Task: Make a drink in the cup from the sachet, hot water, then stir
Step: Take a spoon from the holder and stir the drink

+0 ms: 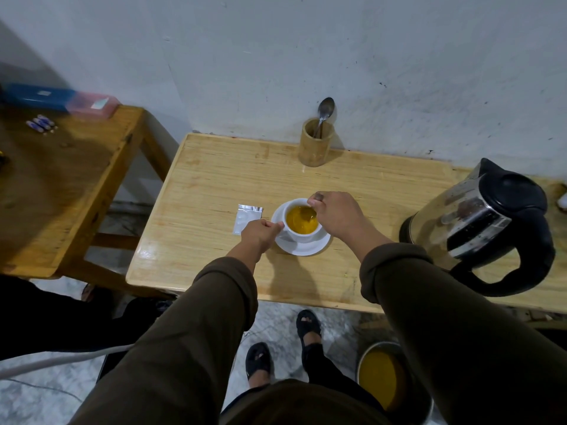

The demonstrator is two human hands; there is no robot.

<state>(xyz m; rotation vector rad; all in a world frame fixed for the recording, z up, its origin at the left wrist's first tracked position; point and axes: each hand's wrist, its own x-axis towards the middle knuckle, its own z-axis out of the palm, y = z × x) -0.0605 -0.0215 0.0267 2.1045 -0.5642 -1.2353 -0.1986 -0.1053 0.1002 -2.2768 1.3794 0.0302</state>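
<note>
Two bare hands are working at a white ceramic cup (302, 223) that is sitting on a round white saucer (306, 247) near the middle of a pale wooden table (214, 185); the cup is holding an opaque yellow-orange drink. Left hand (260, 233) is closing thumb and fingers on the cup's left side, where the handle seems to be, though the hand is hiding it; right hand (336, 214) is hanging over the cup's right rim, fingers pinching the top of a metal spoon (308, 213) whose bowl is dipping into the liquid. Lying flat just left of the saucer, partly under the left hand, is a silver foil sachet (247, 217). Standing at the table's right end, well apart from the cup, is a steel electric kettle with black lid and handle (481, 222); against the wall at the back is a bamboo cylinder holder (316, 145) carrying a second spoon (324, 113).
</note>
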